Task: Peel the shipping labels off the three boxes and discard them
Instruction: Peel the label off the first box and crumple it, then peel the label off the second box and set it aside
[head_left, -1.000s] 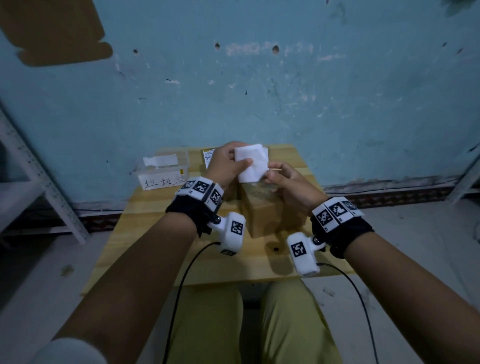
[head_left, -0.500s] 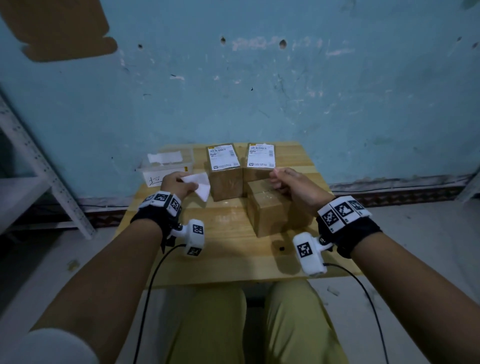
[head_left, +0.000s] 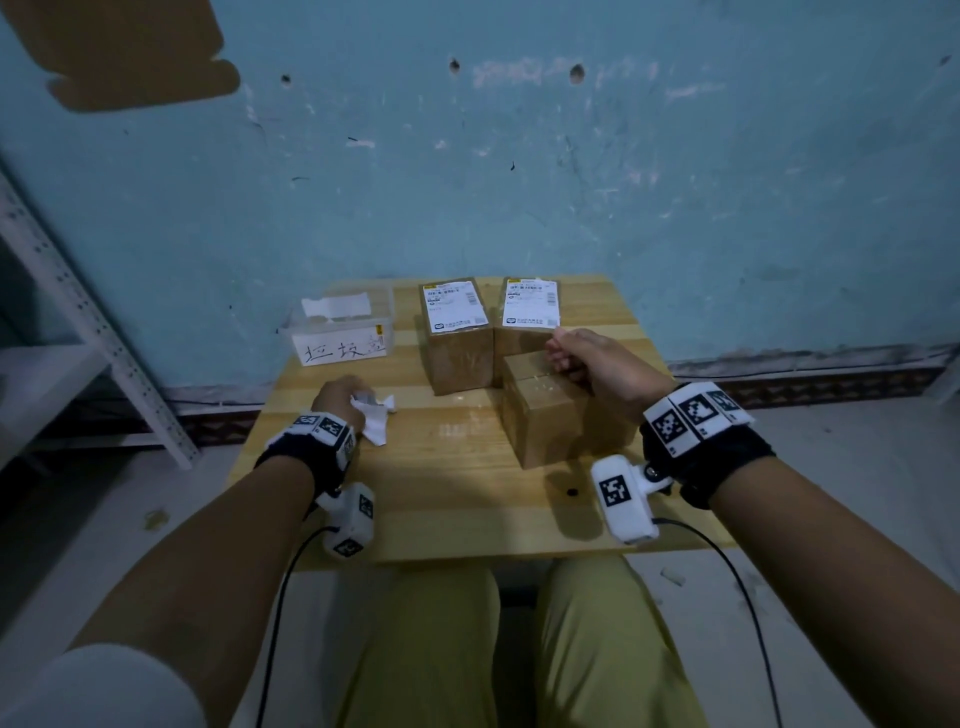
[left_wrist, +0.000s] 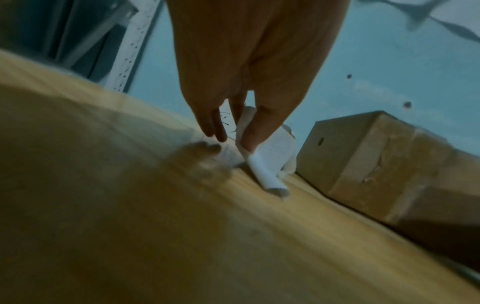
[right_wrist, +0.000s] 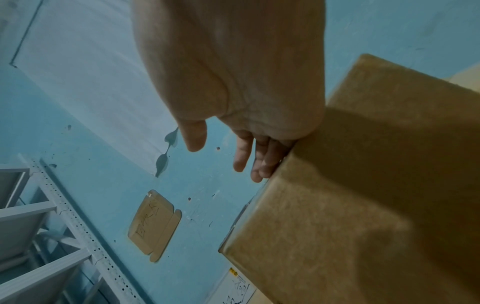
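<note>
The left hand (head_left: 340, 397) pinches the peeled label (head_left: 375, 418) low over the desk (head_left: 457, 499), near the bin (head_left: 337, 332). The right hand (head_left: 587, 364) rests relaxed on the bare box (head_left: 550, 415). Best to lift the sticky label over the bin's rim, then shake it off.

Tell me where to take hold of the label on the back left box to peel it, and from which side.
Take the label at its near right corner, coming from the front with a thumb and fingertip pinch. It lies flat on top of the back left box, so only an edge can be lifted; that corner sits at the box's front edge, nearest the free right hand.
</note>
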